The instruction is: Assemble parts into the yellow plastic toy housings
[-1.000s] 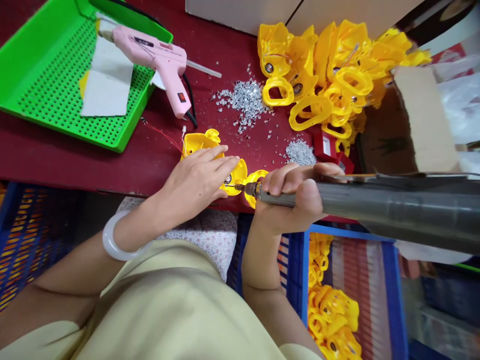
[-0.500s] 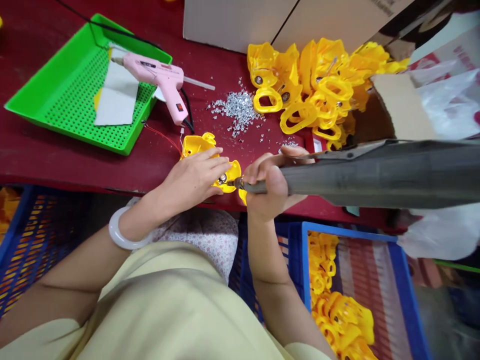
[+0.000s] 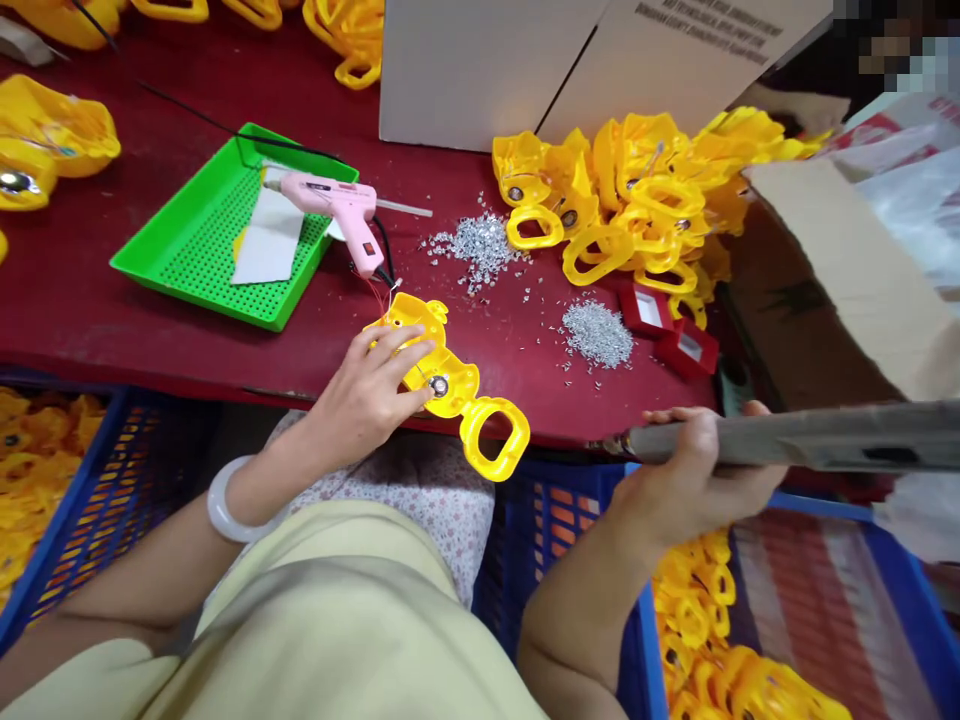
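Red surface carrying ylw shell, my L hand holding it, R hand gripping driver; overhang's maybe risking tip-off.

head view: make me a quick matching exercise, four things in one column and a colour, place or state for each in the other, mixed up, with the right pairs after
Things
1. glue gun
2. long grey tool
3. yellow part with a ring-shaped end
4. tray

Colour, place or state
A. green, with a perforated base
B. held in the right hand
C. touched by the left hand
D. pink

Pairs: 1-D, 2-B, 3-C, 4-A
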A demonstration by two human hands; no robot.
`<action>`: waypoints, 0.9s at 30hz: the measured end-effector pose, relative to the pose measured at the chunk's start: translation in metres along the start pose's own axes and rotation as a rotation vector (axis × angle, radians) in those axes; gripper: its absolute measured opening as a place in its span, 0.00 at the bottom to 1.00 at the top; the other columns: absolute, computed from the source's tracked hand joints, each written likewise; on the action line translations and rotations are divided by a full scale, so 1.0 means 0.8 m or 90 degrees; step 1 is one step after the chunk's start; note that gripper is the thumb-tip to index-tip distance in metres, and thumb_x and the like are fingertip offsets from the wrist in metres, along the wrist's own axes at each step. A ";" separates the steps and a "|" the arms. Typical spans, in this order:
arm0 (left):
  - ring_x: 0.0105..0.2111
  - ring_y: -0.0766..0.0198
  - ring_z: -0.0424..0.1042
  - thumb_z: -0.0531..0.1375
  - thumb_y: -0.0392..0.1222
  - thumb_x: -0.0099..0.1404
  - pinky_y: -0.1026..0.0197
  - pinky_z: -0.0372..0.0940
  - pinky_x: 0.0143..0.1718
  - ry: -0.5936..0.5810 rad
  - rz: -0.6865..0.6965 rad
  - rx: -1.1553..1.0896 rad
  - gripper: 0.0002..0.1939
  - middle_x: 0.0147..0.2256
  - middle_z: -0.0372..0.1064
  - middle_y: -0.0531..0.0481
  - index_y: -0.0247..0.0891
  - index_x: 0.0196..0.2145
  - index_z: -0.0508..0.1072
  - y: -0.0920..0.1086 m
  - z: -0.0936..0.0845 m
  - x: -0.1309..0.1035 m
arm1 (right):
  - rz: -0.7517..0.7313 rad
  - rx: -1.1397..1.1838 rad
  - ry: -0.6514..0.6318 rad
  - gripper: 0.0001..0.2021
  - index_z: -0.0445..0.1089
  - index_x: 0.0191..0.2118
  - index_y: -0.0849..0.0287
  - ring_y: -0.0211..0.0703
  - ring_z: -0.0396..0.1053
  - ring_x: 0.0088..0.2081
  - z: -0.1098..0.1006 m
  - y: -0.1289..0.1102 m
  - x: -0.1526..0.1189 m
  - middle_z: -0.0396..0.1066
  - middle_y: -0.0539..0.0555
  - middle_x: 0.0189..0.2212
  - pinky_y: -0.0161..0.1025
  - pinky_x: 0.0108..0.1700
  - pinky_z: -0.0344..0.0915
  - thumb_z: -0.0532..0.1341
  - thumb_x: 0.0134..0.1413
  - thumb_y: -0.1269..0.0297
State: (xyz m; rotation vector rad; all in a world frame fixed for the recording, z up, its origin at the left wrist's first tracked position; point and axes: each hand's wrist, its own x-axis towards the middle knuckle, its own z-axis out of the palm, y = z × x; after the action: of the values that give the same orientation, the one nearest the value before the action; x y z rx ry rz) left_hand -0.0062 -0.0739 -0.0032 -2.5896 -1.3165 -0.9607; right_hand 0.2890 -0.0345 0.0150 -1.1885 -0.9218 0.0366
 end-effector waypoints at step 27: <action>0.43 0.57 0.69 0.57 0.36 0.68 0.52 0.69 0.45 0.123 -0.365 -0.095 0.06 0.41 0.67 0.44 0.36 0.43 0.71 -0.009 0.009 -0.003 | -0.231 -0.108 -0.700 0.06 0.74 0.42 0.57 0.41 0.74 0.36 0.049 -0.063 -0.081 0.76 0.54 0.36 0.40 0.38 0.72 0.60 0.61 0.66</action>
State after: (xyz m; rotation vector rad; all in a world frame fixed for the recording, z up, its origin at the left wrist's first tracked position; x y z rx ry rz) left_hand -0.0089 -0.0684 -0.0118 -2.1629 -2.0430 -1.3881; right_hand 0.2006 -0.0563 0.0195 -1.1085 -2.1269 0.3506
